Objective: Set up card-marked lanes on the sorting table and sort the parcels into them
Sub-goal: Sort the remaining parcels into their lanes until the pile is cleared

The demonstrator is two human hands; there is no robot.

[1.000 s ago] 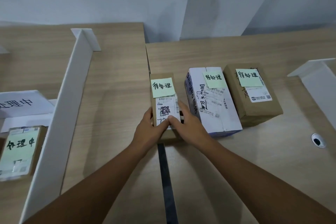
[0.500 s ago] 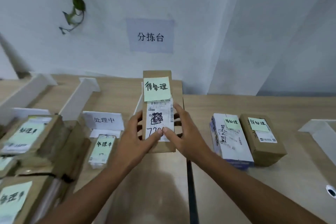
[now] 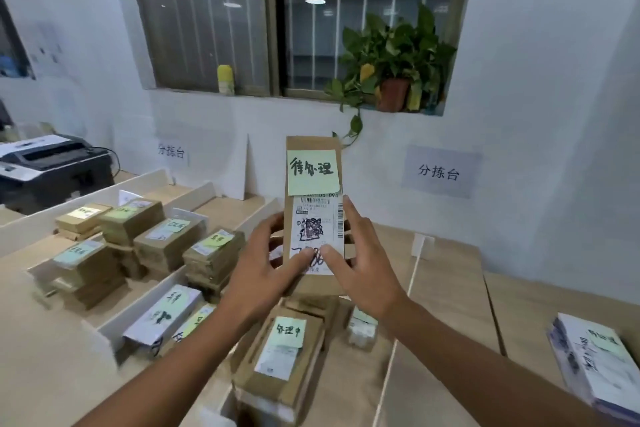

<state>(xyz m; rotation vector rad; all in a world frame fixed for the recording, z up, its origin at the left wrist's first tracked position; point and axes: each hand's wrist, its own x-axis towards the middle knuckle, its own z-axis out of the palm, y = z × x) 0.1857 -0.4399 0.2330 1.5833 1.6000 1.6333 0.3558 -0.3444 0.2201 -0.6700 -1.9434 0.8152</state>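
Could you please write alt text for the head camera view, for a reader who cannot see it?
The left hand and right hand hold a slim brown parcel upright above the table, a green note stuck near its top. Below and to the left, white dividers split the table into lanes of note-tagged parcels; a printer stands far left.

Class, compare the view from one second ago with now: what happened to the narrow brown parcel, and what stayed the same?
The narrow brown parcel was lifted off the table, stood upright and carried left, away from the white parcel. The left hand and right hand keep the same hold on its lower end, and its green note stays on. The white parcel stays on the table.
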